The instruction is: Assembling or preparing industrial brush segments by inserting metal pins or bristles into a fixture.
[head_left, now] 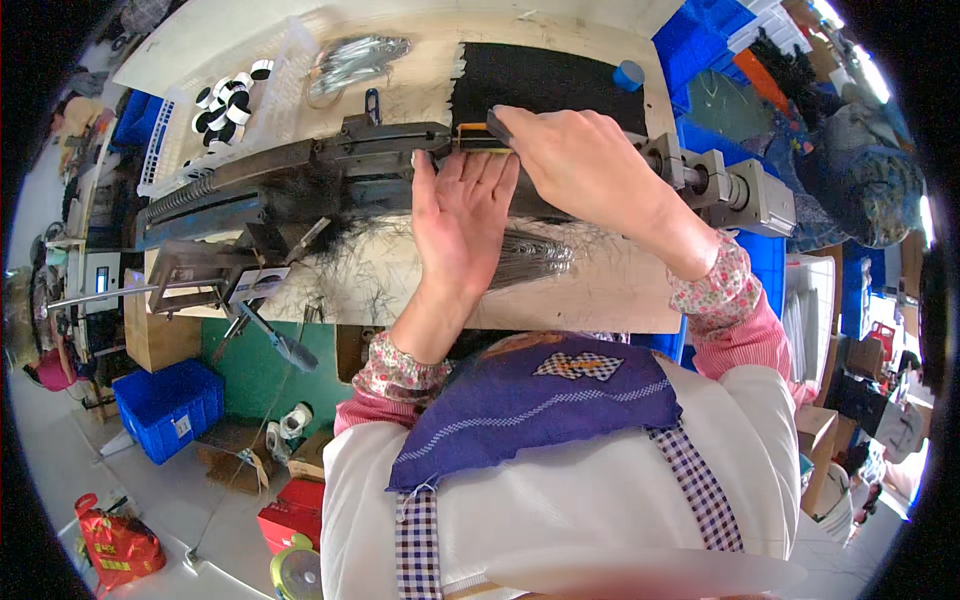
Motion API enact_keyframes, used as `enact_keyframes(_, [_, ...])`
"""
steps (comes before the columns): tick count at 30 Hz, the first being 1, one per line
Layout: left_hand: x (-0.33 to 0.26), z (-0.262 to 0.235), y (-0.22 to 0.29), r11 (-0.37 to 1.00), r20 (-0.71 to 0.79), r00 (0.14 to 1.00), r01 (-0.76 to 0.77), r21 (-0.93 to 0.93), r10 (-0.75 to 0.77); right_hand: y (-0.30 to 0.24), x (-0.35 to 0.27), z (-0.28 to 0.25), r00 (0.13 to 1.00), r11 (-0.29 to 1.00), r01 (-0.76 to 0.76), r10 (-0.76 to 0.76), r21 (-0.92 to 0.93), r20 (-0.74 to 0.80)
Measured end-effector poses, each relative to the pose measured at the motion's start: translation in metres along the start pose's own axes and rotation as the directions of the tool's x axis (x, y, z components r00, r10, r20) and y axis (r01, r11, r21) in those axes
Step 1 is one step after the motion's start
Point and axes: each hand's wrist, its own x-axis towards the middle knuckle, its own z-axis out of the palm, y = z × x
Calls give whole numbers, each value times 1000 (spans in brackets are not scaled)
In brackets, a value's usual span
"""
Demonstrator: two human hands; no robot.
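My left hand (463, 215) lies palm up against the near side of a long dark metal bench machine (380, 160). Its fingers stretch out side by side under a yellow-edged slot (475, 128), the thumb apart. From the right, my right hand (575, 150) reaches over the machine, closed on a small dark block (498, 125) at that slot; its fingertips are partly hidden. Beyond both hands spreads a black sheet of fibre-like material (545, 85). A bundle of thin metal wires (535, 257) lies on the table beside my left wrist.
A white plastic basket (170, 130) at the far left holds several black-and-white rolls (225, 110). More wires (365, 60) lie behind the machine. A blue cap (628, 75) sits on the black sheet. A metal frame (205, 280) juts from the front left; a grey motor (760, 197) ends the machine.
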Motion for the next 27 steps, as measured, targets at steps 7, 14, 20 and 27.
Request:
enact_keyframes(7, [-3,9,9,997,-84,995,55,46,-51,-18,8,2,994,991,68,-57,-119,97])
enact_keyframes(14, [13,6,7,979,-78,994,93,182,-80,-1,-1,7,989,983,-6,33,-184,144])
enact_keyframes(20, [-6,1,-36,988,-73,994,-64,140,75,0,-137,29,968,960,-214,184,182,168])
enact_keyframes(27, [-30,-23,-51,943,-49,955,295,151,-291,17,-174,81,976,967,-207,193,146,102])
